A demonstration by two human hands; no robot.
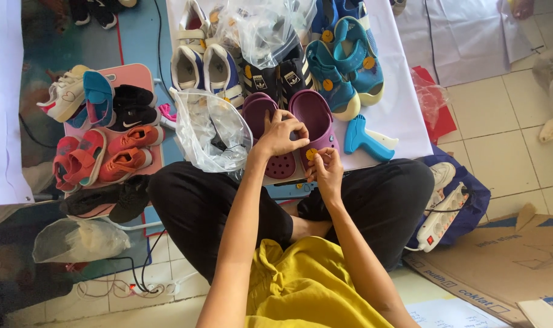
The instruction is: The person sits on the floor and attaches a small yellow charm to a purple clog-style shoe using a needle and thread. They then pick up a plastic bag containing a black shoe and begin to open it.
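Seated person, legs crossed, both hands at the near edge of a low white table (404, 130). Right hand (328, 169): fingertips pinched on a small yellow round tag (311, 154) at the toe of a purple clog pair (288, 130). Left hand (280, 135): curled over the clogs, gripping them. Just left: crumpled clear plastic bag (209, 130). Right: blue tagging gun (364, 141). Beyond: blue sandals (343, 67), navy-and-white sneakers (206, 70).

A pair of clogs (291, 130) is set at frame centre, a plastic bag (211, 130) just left, a tagging gun (364, 138) right, sandals (343, 61) above.
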